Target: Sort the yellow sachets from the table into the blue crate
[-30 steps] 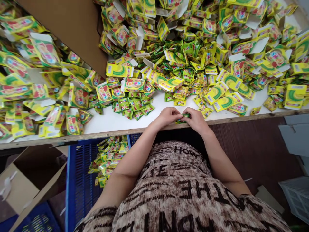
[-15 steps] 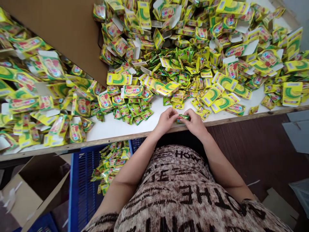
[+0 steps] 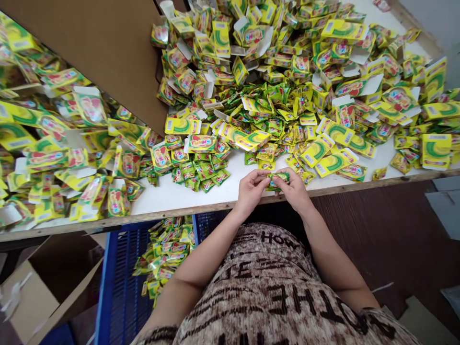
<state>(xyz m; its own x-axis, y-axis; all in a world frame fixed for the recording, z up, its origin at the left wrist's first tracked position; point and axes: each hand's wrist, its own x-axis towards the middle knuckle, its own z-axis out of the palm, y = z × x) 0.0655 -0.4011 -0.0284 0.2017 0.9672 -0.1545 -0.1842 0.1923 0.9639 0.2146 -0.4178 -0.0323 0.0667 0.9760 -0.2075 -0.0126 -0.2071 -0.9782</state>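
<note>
left hand [image 3: 249, 192] has closed in since ½ sec ago: grip's narrow on the green-yellow pkt [image 3: 281, 176], w/ right hand [image 3: 297, 192] pinching too, at front edge of bench [image 3: 172, 195]; still being handled, not set down.

A white tabletop [image 3: 161, 197] spans the frame, its worn wooden edging [image 3: 201, 209] running slightly aslant across the middle and another wooden strip [image 3: 417, 31] bordering it at upper right. Beyond that strip, a pale grey wall [image 3: 445, 21] fills the corner. Dark reddish-brown flooring [image 3: 352, 225] with fine lines shows at lower right, where a flat tan sheet [image 3: 424, 323] lies. The light is cool and even, with soft shadows.
</note>
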